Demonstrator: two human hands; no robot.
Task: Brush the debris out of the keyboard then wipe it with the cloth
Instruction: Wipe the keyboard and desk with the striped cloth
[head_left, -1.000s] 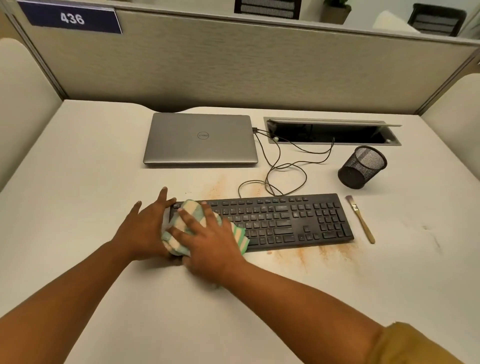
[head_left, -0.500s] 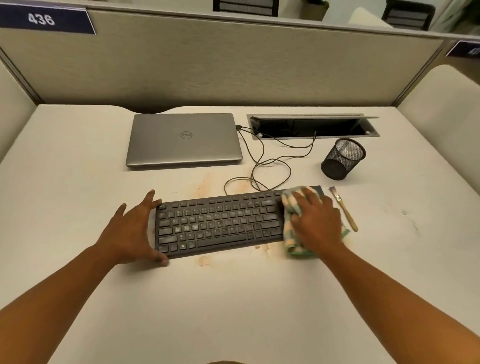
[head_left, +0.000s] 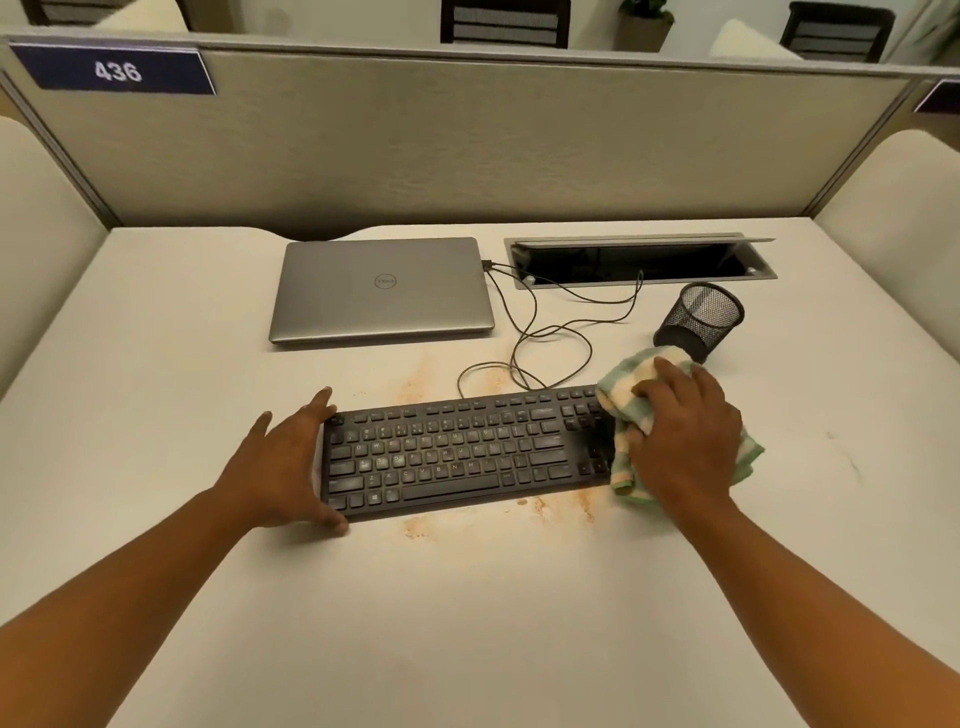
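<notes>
A black keyboard (head_left: 457, 449) lies across the middle of the white desk (head_left: 467, 623). My left hand (head_left: 283, 462) braces its left end, fingers straight and thumb at the front corner. At the right end, over the number pad, my right hand (head_left: 685, 441) grips and presses down a bunched green-and-cream striped cloth (head_left: 626, 387). Orange dusty debris (head_left: 563, 512) is smeared on the desk along the keyboard's front edge, and more of it shows behind the keyboard. The brush is hidden from view.
A closed silver laptop (head_left: 382, 288) sits behind the keyboard, with cables (head_left: 550, 332) looping to an open cable tray (head_left: 641, 260). A black mesh pen cup (head_left: 701, 319) stands tilted just behind the cloth. Cubicle partitions enclose the desk on three sides.
My right hand swept the cloth from the keyboard's left end across to its right end. My left hand stayed at the left edge.
</notes>
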